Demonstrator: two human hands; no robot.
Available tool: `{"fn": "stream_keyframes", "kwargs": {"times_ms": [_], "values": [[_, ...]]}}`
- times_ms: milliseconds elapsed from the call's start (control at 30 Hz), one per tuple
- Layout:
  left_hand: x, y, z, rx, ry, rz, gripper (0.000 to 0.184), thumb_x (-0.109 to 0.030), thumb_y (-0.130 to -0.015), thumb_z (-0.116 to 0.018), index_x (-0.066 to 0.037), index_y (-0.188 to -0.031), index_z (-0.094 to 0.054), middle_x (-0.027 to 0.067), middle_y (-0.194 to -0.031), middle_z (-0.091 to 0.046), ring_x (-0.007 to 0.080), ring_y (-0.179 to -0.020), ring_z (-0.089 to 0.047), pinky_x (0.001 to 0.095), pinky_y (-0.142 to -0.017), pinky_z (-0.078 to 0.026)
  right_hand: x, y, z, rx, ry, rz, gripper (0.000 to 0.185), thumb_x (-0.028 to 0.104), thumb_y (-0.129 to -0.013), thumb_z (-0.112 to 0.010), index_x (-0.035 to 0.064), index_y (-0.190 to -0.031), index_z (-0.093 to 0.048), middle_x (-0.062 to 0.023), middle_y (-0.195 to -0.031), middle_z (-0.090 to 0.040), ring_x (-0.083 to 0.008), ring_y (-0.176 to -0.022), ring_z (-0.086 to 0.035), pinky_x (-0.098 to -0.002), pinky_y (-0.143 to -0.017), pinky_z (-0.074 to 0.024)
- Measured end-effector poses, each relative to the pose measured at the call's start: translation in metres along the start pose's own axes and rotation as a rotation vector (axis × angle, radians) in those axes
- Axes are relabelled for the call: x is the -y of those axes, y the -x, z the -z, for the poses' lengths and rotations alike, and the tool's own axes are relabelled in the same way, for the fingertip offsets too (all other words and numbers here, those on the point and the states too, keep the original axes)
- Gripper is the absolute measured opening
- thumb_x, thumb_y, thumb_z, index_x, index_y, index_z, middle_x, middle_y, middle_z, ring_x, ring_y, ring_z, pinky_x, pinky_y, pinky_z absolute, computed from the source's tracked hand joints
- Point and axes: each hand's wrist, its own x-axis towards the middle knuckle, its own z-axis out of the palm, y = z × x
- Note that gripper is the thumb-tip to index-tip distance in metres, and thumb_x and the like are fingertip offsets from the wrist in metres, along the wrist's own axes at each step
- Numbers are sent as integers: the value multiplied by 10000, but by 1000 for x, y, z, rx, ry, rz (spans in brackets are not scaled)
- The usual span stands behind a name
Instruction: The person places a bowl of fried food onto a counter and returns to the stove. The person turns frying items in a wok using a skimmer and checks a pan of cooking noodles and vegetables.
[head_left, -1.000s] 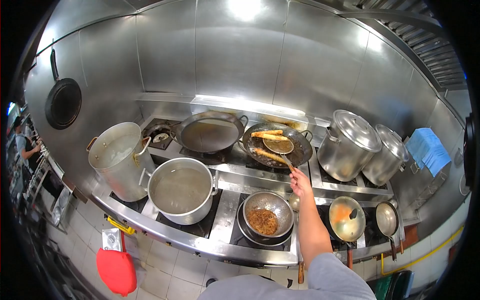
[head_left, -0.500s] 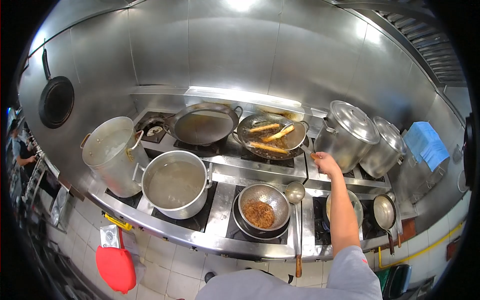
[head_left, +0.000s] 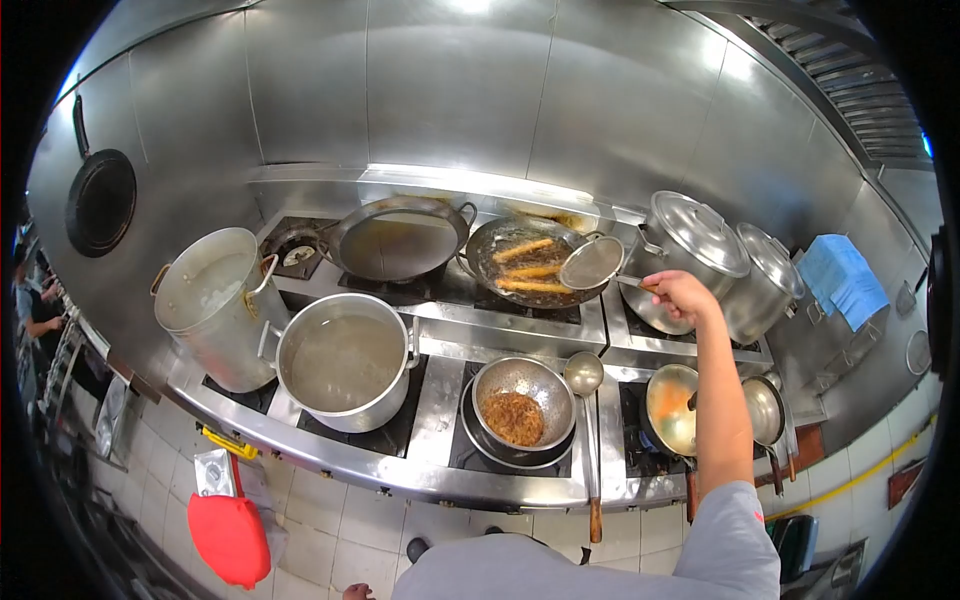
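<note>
Gripping a round, wooden-handled metal strainer (head_left: 592, 262) in closed right hand (head_left: 683, 296), possibly risking stray drips by overhanging the dark, round metal wok (head_left: 484, 258); leaving left hand (head_left: 357, 592) too cropped to tell

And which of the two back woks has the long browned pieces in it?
The right wok, the one nearer the right hand: three browned pieces lie in it. The left wok shows only liquid.
</note>
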Motion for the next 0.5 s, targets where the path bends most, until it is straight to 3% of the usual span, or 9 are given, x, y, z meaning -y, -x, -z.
{"fn": "stream_keyframes", "kwargs": {"times_ms": [33,67,167,200,233,333,467,500], "values": [[-1,-5,2,4,-58,-40,375,-300,-849,-507,-38,-1115,-530,122,-963,-594,253,-717,-604,339,-513,-504,7,5,1,87,-162,-47,334,51,-770,-494,8,-1097,-548,-30,-718,-559,-66,-455,-372,-212,-369,-282],[-2,-12,1,6,-58,-38,375,-300,-849,-507,-38,-1115,-530,122,-963,-594,253,-717,-604,339,-513,-504,14,12,-1,110,-245,-24,233,115,-809,-496,21,-1010,-566,-29,-715,-566,-66,-447,-397,-204,-363,-327],[-11,-27,-1,-57,74,71,216,-193,-852,-496,-50,-1007,-541,98,-829,-606,241,-578,-593,375,-464,-501,39,34,-12,149,-340,42,222,181,-836,-504,25,-980,-572,-27,-710,-570,-64,-473,-447,-202,-390,-408],[-13,-30,0,-61,76,73,210,-182,-852,-496,-46,-1007,-536,98,-820,-606,240,-575,-592,371,-461,-500,40,31,-12,207,-324,78,310,329,-889,-486,42,-998,-532,-71,-728,-598,-81,-496,-516,-211,-432,-472],[-14,-31,1,-66,77,75,205,-171,-852,-496,-42,-1008,-532,99,-810,-607,239,-571,-591,367,-457,-500,46,33,-14,206,-321,79,310,329,-889,-486,42,-998,-532,-71,-728,-598,-81,-496,-516,-211,-432,-472],[-15,-35,2,-56,86,77,209,-172,-850,-501,-40,-1010,-531,101,-803,-608,240,-556,-590,360,-451,-500,66,34,-27,125,-337,138,542,565,-862,-430,45,-1006,-482,-79,-707,-611,-93,-464,-533,-238,-437,-483],[-10,-35,3,-49,94,85,217,-177,-849,-504,-40,-1016,-528,107,-814,-614,243,-551,-594,357,-440,-494,95,28,-47,-36,-187,132,565,564,-866,-418,20,-1003,-476,-122,-699,-626,-111,-449,-542,-250,-414,-486],[-4,-31,5,-32,88,57,292,-237,-847,-507,-34,-1056,-533,117,-874,-606,248,-623,-601,345,-461,-497,94,24,-50,-36,-188,136,565,564,-866,-418,20,-1003,-476,-122,-699,-626,-111,-449,-542,-250,-414,-486]]}}
